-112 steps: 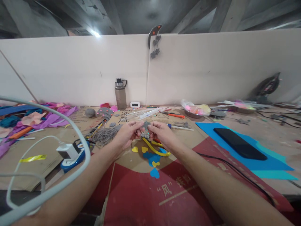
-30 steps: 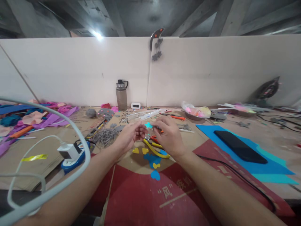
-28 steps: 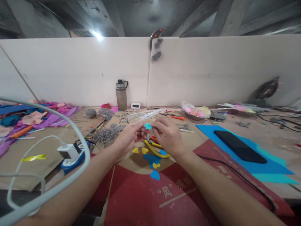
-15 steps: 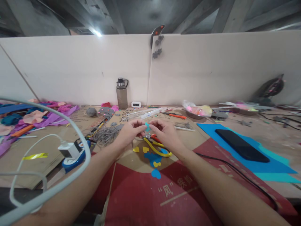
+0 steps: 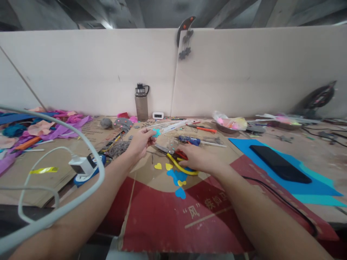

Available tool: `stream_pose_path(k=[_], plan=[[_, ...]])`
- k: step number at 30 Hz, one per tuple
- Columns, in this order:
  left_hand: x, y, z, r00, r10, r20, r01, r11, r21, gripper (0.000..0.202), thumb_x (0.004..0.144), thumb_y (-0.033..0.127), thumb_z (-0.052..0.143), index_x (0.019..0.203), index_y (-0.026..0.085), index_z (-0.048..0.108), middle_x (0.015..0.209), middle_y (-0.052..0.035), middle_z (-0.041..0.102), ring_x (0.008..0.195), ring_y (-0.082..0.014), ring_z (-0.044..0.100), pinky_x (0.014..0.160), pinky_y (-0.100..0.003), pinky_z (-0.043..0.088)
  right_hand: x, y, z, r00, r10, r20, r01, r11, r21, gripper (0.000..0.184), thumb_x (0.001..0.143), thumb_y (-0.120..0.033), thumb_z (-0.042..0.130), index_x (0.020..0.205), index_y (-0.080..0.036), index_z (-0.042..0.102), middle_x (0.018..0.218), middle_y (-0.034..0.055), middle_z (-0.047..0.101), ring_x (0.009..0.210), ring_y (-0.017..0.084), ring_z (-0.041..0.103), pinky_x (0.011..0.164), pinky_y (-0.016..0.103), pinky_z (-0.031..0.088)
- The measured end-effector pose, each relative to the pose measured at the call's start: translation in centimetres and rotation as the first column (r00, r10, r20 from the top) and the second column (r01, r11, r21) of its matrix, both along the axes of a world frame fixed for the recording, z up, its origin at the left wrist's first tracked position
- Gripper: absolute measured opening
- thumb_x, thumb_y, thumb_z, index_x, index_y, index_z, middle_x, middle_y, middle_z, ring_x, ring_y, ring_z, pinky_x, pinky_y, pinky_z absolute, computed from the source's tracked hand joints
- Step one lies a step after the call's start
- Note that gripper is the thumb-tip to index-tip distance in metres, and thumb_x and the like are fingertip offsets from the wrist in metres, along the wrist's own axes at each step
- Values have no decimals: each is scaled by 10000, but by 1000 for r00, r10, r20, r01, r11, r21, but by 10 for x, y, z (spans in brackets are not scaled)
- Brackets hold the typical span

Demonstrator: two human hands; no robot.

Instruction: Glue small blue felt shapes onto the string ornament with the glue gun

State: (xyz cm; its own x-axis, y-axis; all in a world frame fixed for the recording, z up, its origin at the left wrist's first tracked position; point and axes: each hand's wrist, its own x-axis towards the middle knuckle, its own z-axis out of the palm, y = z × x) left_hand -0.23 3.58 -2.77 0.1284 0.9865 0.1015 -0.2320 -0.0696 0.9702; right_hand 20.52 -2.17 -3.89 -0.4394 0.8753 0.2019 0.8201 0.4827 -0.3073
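My left hand (image 5: 141, 142) pinches a small turquoise paper cutout (image 5: 156, 133) between thumb and fingertips, raised above the cardboard. My right hand (image 5: 193, 157) is on the yellow-and-red handles of a pair of scissors (image 5: 180, 167), fingers curled at the handles; the scissors lie on the cardboard, blades towards the left hand. Just beyond the right hand is a blue glue gun (image 5: 189, 140). In front of the scissors lie yellow paper hearts (image 5: 158, 166), a blue paper scrap (image 5: 173, 177) and a blue paper heart (image 5: 180, 193).
A phone (image 5: 279, 163) rests on blue paper sheets (image 5: 322, 187) at right. A water bottle (image 5: 141, 103) and small clock (image 5: 158, 115) stand by the partition. Grey cord (image 5: 118, 148), a power strip (image 5: 89, 175) and coloured scraps (image 5: 40, 128) lie left. A white cable (image 5: 99, 169) loops across the foreground.
My hands, together at the turquoise cutout before, have parted. The left has moved left with the cutout; the right has let go of it and gone down to the scissors.
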Motion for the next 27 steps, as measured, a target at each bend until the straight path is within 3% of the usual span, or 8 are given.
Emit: stream_pose_path(k=[5,11,14,19,23,27], plan=[[0,1,-2,1000,21,0,-21,1000,-5,225,584,239,731,649,148,536,547,28,534,475,-65,497,470,-183,401,-8,1,-4,991,-121,-61,124,991,54,297,630,-124,667,905,-196,583,744,59,672,577,167,575,488,250,338],[-10,7,7,964,155,214,-179,979,99,233,588,230,733,666,160,525,569,45,518,488,-48,476,453,-157,375,-7,5,7,930,-255,-266,260,965,-15,297,682,-264,658,958,-181,584,724,38,642,598,152,563,504,242,368],[-22,13,17,932,209,296,-250,963,106,220,586,203,725,688,166,533,589,47,527,488,-44,471,445,-158,366,4,6,16,941,-193,-279,190,981,-36,332,689,-214,608,1020,-193,602,735,17,631,620,144,564,519,239,389],[-40,22,29,894,275,353,-330,938,106,171,590,141,688,656,160,532,546,46,500,463,-41,445,404,-156,323,15,-14,36,980,60,-191,-78,993,-86,275,697,-256,627,970,-237,653,708,-1,633,611,132,557,515,234,404],[-47,24,35,895,272,353,-324,941,97,146,604,121,665,643,157,528,558,29,526,456,-42,438,383,-153,310,3,-39,50,984,159,-86,-172,969,-178,354,657,-278,683,1010,-262,652,712,-12,649,570,116,545,479,219,369],[-47,21,41,938,219,269,-262,955,136,159,607,144,679,646,159,526,571,24,541,465,-46,455,383,-150,314,-14,-54,53,975,221,-10,-215,941,-261,370,663,-271,668,1032,-261,641,766,-15,658,599,109,553,496,207,356]])
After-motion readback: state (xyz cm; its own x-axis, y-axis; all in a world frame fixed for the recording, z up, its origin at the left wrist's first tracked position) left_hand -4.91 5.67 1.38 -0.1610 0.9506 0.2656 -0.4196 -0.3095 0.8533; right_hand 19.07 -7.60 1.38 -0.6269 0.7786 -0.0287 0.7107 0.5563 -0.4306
